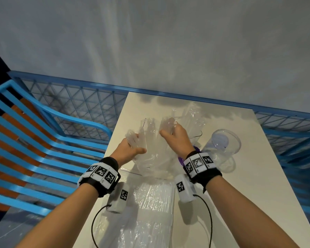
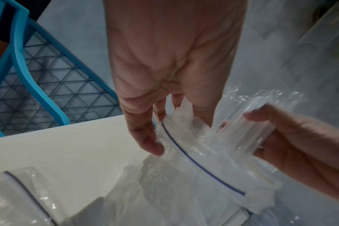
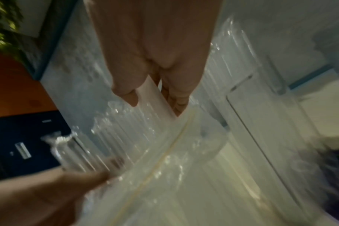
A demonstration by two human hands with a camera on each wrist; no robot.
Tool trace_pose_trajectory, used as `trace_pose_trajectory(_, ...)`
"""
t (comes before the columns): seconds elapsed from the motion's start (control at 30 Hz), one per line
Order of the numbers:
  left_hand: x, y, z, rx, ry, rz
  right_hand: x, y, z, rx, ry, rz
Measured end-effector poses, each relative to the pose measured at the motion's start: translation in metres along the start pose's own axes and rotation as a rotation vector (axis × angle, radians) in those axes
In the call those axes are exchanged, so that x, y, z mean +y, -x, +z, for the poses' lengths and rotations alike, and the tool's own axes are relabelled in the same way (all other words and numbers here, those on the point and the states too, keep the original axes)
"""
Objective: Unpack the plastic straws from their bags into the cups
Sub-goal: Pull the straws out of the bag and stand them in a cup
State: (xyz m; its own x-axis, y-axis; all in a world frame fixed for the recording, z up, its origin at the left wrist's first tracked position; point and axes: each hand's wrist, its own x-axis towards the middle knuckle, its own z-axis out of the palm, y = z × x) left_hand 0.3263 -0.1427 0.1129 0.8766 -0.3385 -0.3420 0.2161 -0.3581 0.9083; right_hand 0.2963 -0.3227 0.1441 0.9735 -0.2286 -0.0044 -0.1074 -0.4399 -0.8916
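Observation:
Both my hands hold a clear zip bag (image 1: 154,158) of plastic straws above the white table (image 1: 254,185). My left hand (image 1: 132,149) grips the bag's mouth by the blue zip line (image 2: 192,160). At the mouth, my right hand (image 1: 170,133) is curled round a bundle of clear straws (image 2: 240,134). The right wrist view is blurred; there my right hand (image 3: 155,100) pinches a white strip at the bag (image 3: 164,168). An empty clear cup (image 1: 222,145) lies on its side to the right. A second cup (image 1: 197,136), behind my right hand, holds wrapped straws.
Another bag of straws (image 1: 150,203) lies flat on the table near me, also seen as a bag (image 2: 19,191) in the left wrist view. A blue slatted chair (image 1: 43,140) stands left of the table. Blue mesh fencing (image 1: 75,104) runs behind it.

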Motion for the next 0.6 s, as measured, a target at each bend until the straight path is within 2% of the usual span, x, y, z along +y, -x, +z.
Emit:
trace_pose_trajectory(0.33,0.001,-0.004,0.006,0.007,-0.057,-0.034,-0.066,-0.019,-0.078,0.271,-0.29,-0.021)
trace_pose_trajectory(0.47,-0.002,-0.003,0.008,0.008,-0.089,-0.044,-0.095,-0.029,-0.119,0.39,-0.41,-0.094)
trace_pose_trajectory(0.6,-0.003,-0.001,0.008,0.004,-0.092,-0.047,-0.086,-0.044,-0.13,0.549,-0.386,-0.12)
